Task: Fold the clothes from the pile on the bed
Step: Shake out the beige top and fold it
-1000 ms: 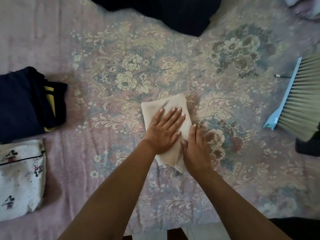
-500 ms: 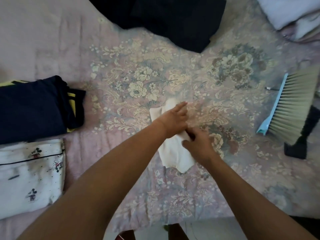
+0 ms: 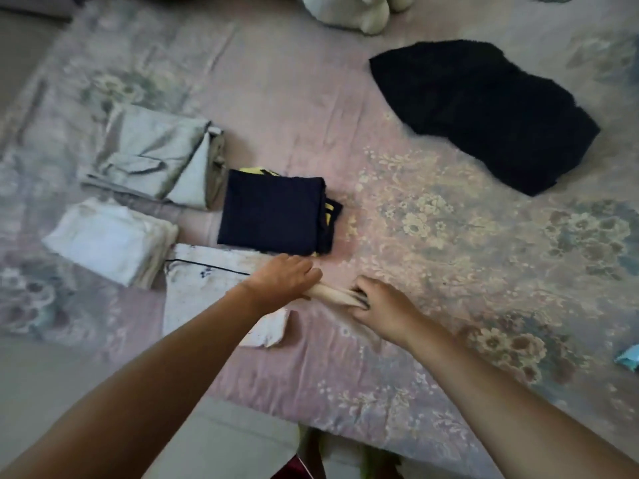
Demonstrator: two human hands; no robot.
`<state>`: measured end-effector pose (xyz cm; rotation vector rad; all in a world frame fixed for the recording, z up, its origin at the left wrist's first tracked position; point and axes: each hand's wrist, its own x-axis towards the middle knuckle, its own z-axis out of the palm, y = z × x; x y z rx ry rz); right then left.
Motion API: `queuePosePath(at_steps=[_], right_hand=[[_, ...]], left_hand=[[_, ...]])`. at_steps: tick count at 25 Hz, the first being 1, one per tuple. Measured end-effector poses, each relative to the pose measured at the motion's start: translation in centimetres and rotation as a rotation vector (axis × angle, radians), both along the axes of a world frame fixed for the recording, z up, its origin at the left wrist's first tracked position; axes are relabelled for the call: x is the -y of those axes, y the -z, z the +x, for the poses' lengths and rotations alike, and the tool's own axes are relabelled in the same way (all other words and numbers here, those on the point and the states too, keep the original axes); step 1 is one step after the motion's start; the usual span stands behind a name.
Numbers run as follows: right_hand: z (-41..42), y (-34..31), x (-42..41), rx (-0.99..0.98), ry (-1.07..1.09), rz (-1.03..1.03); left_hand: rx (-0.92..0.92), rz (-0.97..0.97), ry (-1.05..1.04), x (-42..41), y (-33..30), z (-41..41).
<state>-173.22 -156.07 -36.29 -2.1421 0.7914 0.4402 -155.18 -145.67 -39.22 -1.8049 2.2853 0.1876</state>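
Both hands grip one small cream-coloured folded cloth [image 3: 332, 294], bunched into a narrow roll: the left hand [image 3: 283, 280] curls its fingers over the roll's left end, and the right hand [image 3: 382, 304] closes its fingers round the right end, so that only a short stretch of cream fabric shows between them. The roll sits just above the pink floral bedspread [image 3: 432, 236], a little below the middle of the view, and whether it touches the spread cannot be told. Under the left wrist, at about eight o'clock from the roll, lies a white folded garment with a thin dark piping line and small dark prints [image 3: 204, 288], its near corner reaching toward the bed's edge. At eleven o'clock from the roll, just beside that white piece, sits a navy folded garment with yellow trim [image 3: 269, 212], squared into a neat block. Further out at ten o'clock rests a pale grey-green folded garment [image 3: 152, 157], and at nine o'clock a plain white folded cloth stack [image 3: 110, 240], the two near each other but apart. At one o'clock, well apart from the hands, a black loose garment [image 3: 484, 112] lies spread and unfolded. A white plush toy [image 3: 359, 10] shows at twelve o'clock on the top edge, and a pale blue scrap of an object [image 3: 627, 357] peeks in at three o'clock.
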Motion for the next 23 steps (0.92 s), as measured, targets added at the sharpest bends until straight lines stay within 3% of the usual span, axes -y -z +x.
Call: queuePosePath(at_steps=[6,8,10,13,15,17,23], right_hand=[[10.7,0.3,-6.3,0.277,-0.278,-0.288],[12.9,2.0,-8.6,0.322,-0.342,-0.390],[13.5,3.9,-11.1,0.260,-0.449,-0.381],[11.9,7.4,-13.8,-0.062,-0.656,-0.209],[10.9,8.5,-14.5,-0.269,-0.703,-0.109],[10.4,9.1,-14.2,-0.355,-0.711,-0.072],[9.9,8.1,-8.6,-0.349,-0.521,-0.165]], left_hand=[[0.178,-0.291,-0.295,-9.3,-1.6,9.4],[0.230,-0.295,-0.364,-12.1,-0.8,11.0],[0.238,-0.190,-0.406,-15.5,1.7,10.8],[0.124,0.230,-0.495,-19.9,6.4,7.8],[0.016,0.371,-0.592,-20.9,7.7,5.9],[-0.059,0.506,-0.636,-20.3,8.2,4.3],[-0.111,0.459,-0.623,-11.3,7.1,2.7]])
